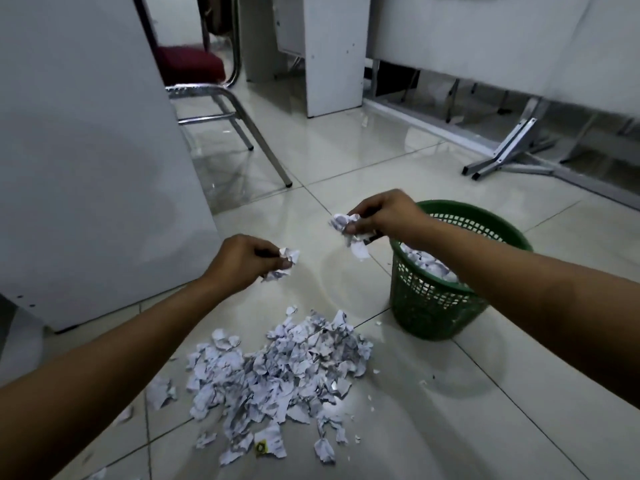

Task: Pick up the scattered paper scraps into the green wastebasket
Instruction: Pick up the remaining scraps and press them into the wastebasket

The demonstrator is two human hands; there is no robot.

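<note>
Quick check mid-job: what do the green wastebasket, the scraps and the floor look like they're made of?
Green wastebasket: looks like molded plastic, with an open lattice wall and a solid rim.
Paper scraps: thin white printed paper, with torn, crumpled edges.
Floor: probably glazed ceramic tile, glossy with reflections and visible grout lines.

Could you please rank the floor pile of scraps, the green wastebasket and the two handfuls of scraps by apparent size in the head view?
1. Pile of scraps on the floor, though it lies nearest the camera.
2. Green wastebasket.
3. Handfuls in the right hand and left hand: too alike to rank.
</note>
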